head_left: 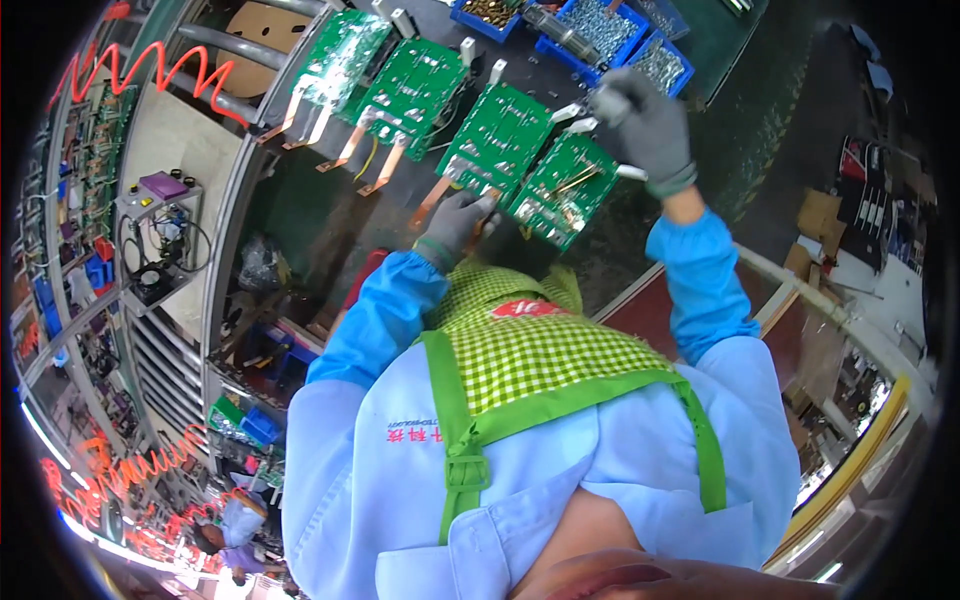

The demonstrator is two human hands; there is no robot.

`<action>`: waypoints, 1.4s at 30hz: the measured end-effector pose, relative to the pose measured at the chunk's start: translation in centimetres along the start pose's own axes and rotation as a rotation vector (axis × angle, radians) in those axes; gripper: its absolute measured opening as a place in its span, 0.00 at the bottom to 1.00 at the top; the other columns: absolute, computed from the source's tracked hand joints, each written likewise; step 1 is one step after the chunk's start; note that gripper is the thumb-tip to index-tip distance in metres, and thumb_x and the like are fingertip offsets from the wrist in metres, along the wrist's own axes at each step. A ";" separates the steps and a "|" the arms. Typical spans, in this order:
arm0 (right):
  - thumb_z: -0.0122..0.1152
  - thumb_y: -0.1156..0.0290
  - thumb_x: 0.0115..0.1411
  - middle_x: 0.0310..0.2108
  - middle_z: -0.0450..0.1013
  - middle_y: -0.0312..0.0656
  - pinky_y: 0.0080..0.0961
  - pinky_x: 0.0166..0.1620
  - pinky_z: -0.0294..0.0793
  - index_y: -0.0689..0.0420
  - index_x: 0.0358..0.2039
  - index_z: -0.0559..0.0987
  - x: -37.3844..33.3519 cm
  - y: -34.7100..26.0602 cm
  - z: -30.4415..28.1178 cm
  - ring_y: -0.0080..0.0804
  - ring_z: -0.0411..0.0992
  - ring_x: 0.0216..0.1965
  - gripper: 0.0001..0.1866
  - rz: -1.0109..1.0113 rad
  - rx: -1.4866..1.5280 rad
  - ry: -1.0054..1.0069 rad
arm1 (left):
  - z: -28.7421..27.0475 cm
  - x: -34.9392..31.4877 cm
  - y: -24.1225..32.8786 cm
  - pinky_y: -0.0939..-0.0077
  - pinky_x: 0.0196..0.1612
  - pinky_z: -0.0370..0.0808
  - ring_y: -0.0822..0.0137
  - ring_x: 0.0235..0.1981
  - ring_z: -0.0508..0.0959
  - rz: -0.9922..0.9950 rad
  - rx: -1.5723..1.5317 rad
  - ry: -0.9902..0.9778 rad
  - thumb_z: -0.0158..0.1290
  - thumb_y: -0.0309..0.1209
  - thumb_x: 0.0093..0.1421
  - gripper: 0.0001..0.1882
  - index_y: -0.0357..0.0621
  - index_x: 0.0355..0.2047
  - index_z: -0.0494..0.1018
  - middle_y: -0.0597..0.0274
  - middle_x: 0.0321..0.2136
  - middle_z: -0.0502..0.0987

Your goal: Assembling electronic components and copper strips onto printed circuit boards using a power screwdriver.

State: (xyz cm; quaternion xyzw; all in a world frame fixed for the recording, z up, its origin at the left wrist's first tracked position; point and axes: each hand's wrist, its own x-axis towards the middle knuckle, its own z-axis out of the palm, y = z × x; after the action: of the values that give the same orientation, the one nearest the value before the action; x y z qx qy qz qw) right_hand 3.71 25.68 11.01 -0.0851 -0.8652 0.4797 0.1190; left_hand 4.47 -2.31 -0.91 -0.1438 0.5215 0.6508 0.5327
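Green circuit boards lie in a slanting row on the dark bench. My left hand [460,222], in a grey glove, is at the lower edge of the third circuit board [497,135]. Its fingers are closed, and what they grip is hidden. The rightmost circuit board [568,188], with thin brass-coloured pieces lying across it, is just right of that hand. Over its upper right corner hovers my gloved right hand [648,128], beside the bins. Its fingers are curled together and slightly blurred; anything in them cannot be made out. A copper strip [430,203] juts from the third board.
Blue bins of small metal parts, one of them a screw bin [660,65], stand at the far side. Two more boards, including a green board [412,90], lie leftward. A red coiled hose [205,75] hangs at left, near a metal rack [225,190].
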 end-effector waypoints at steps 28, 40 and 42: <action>0.55 0.63 0.52 0.31 0.71 0.43 0.37 0.33 0.69 0.53 0.29 0.74 -9.5 0.5 13.4 0.44 0.70 0.32 0.08 0.003 -0.399 -0.208 | 0.3 -0.4 0.6 0.84 0.24 0.71 0.72 0.24 0.74 0.058 -0.006 -0.061 0.50 0.30 0.56 0.10 0.35 0.34 0.69 0.60 0.27 0.74; 0.55 0.68 0.53 0.32 0.74 0.43 0.30 0.36 0.72 0.55 0.34 0.74 -9.3 0.9 12.5 0.40 0.73 0.33 0.09 0.070 -0.221 -0.256 | -0.9 0.6 -0.4 0.84 0.25 0.73 0.72 0.25 0.75 0.062 -0.100 -0.140 0.48 0.26 0.56 0.10 0.32 0.37 0.68 0.57 0.29 0.75; 0.55 0.68 0.52 0.31 0.72 0.42 0.31 0.34 0.72 0.55 0.33 0.75 -10.0 0.7 12.9 0.42 0.72 0.32 0.08 -0.069 -0.390 -0.223 | -0.4 0.8 -0.5 0.84 0.26 0.73 0.73 0.24 0.75 0.072 -0.109 -0.132 0.48 0.26 0.56 0.10 0.32 0.37 0.69 0.57 0.29 0.75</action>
State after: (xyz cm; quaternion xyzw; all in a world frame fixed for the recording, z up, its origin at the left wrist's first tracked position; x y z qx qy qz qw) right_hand 9.56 13.00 2.62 -0.0231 -0.9517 0.3056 0.0202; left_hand 4.48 -2.30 -1.95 -0.1106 0.4538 0.7050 0.5336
